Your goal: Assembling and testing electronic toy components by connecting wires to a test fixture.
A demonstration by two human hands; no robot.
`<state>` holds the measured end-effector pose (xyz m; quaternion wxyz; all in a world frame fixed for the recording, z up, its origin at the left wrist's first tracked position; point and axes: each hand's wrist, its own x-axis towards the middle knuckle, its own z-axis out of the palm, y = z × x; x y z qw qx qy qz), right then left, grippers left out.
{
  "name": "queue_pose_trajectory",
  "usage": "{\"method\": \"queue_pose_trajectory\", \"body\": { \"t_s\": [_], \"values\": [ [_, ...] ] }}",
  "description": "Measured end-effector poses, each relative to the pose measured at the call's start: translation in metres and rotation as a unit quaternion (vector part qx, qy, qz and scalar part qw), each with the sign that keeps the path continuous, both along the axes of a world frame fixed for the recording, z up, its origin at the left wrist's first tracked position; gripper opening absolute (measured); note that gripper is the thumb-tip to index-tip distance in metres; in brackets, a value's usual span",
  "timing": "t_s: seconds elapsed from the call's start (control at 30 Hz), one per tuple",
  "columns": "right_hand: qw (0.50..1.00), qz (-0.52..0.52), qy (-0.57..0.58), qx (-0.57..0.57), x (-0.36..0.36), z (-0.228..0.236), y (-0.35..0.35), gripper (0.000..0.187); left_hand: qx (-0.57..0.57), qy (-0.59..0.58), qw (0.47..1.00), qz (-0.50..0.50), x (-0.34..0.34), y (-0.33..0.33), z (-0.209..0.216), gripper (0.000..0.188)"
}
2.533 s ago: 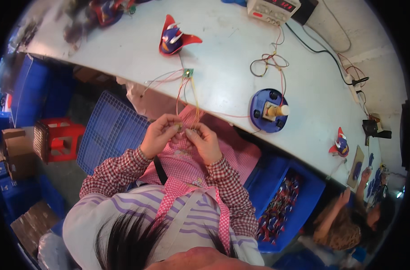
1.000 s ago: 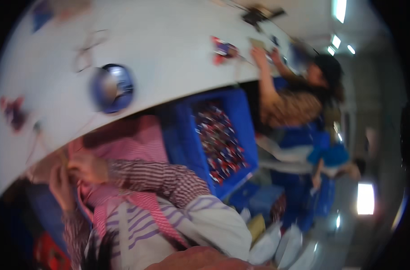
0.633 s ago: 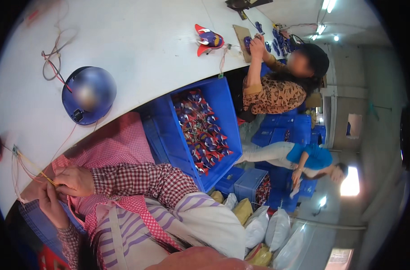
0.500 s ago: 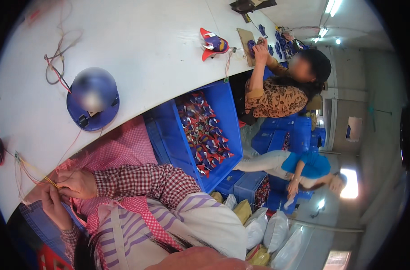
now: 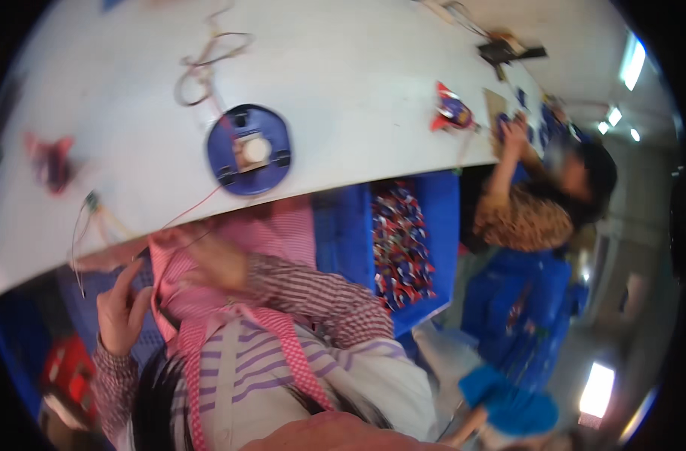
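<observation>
1. on my feed, the left hand [image 5: 122,310] is up just off the edge of the surface [image 5: 343,98], thumb and forefinger spread with a gap; i see nothing pinched there.
2. the right hand [image 5: 219,259] is a blur over the apron [image 5: 275,225], fingers toward the left. pinching something? i cannot tell.
3. here's the board [image 5: 92,200], small and green, near the edge of the surface, up and left of both hands. its wires [image 5: 74,246] hang over the edge, which i'd guess keeps the ends within reach.
4. beyond it lies a red and blue toy [image 5: 52,164], too smeared for me to make out any join to the board.
5. over to the disc [image 5: 262,124]: blue, white knob [image 5: 255,150] facing up, presumably so the parts can be got at. a red wire [image 5: 196,206] runs from it to the edge near the right hand; a looped cable [image 5: 200,73] trails off beyond.
6. below the surface, a bin [image 5: 443,240] holds a heap of red and blue pieces [image 5: 401,248], parked beside the lap, likely for easy reach.
7. farther right, a co-worker's hands [image 5: 516,131] are at a tan panel [image 5: 495,105].
8. brands, labels, writing: none i can read.
</observation>
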<state>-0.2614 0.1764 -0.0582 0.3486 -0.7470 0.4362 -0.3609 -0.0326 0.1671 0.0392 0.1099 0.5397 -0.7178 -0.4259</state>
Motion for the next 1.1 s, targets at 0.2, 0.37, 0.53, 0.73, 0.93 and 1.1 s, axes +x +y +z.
{"method": "queue_pose_trajectory", "body": {
  "t_s": [0.2,0.37,0.53,0.73,0.93,1.1],
  "values": [
    [0.953,0.26,-0.128,0.085,-0.143,0.136,-0.019,0.043,-0.219,0.125,0.967,-0.032,-0.074,-0.031,0.021,0.063],
    [0.992,-0.124,0.035,-0.012,-0.115,0.123,-0.067,0.039,-0.37,0.051,0.923,-0.089,-0.156,-0.083,-0.015,0.113],
    [0.987,-0.135,0.076,-0.053,-0.105,0.102,-0.089,0.031,-0.378,0.028,0.924,-0.051,-0.179,-0.095,-0.035,0.108],
    [0.963,-0.107,0.113,-0.218,-0.105,0.1,-0.072,0.017,-0.368,0.048,0.928,-0.028,-0.184,-0.093,-0.041,0.099],
    [0.946,-0.307,0.051,-0.091,-0.159,0.119,-0.111,0.021,-0.401,0.088,0.91,-0.056,-0.167,-0.083,-0.024,0.107],
    [0.95,-0.291,0.107,-0.03,-0.196,0.092,-0.143,0.03,-0.484,0.121,0.863,0.079,-0.061,-0.074,-0.025,0.097]
  ]
}}
